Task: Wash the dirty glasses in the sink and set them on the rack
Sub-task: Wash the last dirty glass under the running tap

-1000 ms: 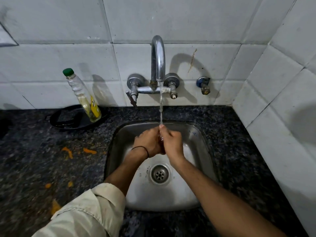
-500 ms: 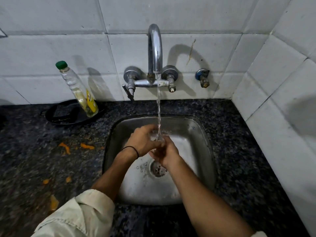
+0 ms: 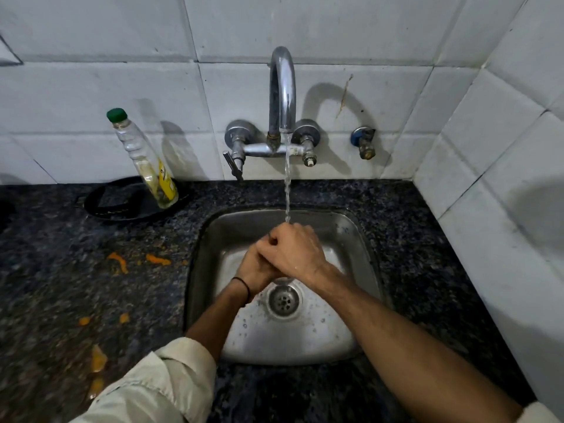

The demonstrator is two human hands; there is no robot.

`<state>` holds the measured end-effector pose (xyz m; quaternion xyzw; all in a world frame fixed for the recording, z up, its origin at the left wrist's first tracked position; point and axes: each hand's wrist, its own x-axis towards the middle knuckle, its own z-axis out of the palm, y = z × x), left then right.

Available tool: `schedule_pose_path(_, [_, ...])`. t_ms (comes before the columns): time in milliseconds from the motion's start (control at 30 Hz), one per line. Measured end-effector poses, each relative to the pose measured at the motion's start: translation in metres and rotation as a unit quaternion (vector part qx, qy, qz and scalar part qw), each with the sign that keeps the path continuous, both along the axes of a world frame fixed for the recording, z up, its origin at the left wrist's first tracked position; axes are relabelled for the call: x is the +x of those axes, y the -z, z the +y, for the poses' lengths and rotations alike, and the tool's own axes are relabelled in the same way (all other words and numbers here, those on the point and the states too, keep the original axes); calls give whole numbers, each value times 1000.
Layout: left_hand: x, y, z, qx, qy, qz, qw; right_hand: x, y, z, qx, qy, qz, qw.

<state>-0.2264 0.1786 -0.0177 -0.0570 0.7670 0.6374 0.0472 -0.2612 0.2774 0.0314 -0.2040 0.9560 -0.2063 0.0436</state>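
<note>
Both hands are clasped together over the steel sink (image 3: 364,239), right under the water stream (image 3: 287,190) from the curved tap (image 3: 282,87). My right hand (image 3: 294,251) lies on top, fingers curled over my left hand (image 3: 254,270), which wears a black wrist band. Just below the hands, a clear curved edge that looks like a small glass (image 3: 283,280) pokes out above the drain (image 3: 283,300). The hands hide the rest of it. No rack or other glasses are in view.
A soap bottle (image 3: 146,166) with a green cap leans in a black dish (image 3: 116,209) at the back left of the dark granite counter (image 3: 61,270). Orange scraps (image 3: 119,261) litter the counter left of the sink. A tiled wall (image 3: 503,209) closes in the right side.
My right hand has moved from beside and under the left hand to on top of it. Both hands stayed under the running water, slightly nearer the drain.
</note>
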Motion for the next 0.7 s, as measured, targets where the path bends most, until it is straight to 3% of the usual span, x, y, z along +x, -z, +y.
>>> schedule_pose_path(100, [-2, 7, 10, -171, -66, 92, 979, 10, 3, -8, 43, 48, 66, 996])
schedule_pose_path(167, [-5, 10, 6, -93, -124, 76, 985, 8, -3, -6, 53, 24, 67, 996])
schedule_pose_path(267, [5, 3, -3, -39, 22, 77, 996, -3, -17, 7, 66, -38, 48, 996])
schedule_pose_path(367, [-7, -12, -36, 37, 78, -31, 996, -12, -35, 18, 74, -107, 61, 990])
schedule_pose_path(467, [-37, -42, -65, 123, -89, -55, 987, -19, -53, 20, 78, -141, 77, 984])
schedule_pose_path(567, [-76, -69, -81, 28, -220, -5, 975, -27, -64, 18, 38, -146, 105, 983])
schedule_pose_path(700, [-101, -91, -74, -222, -224, 79, 946, -31, -77, 15, -8, -139, 128, 982])
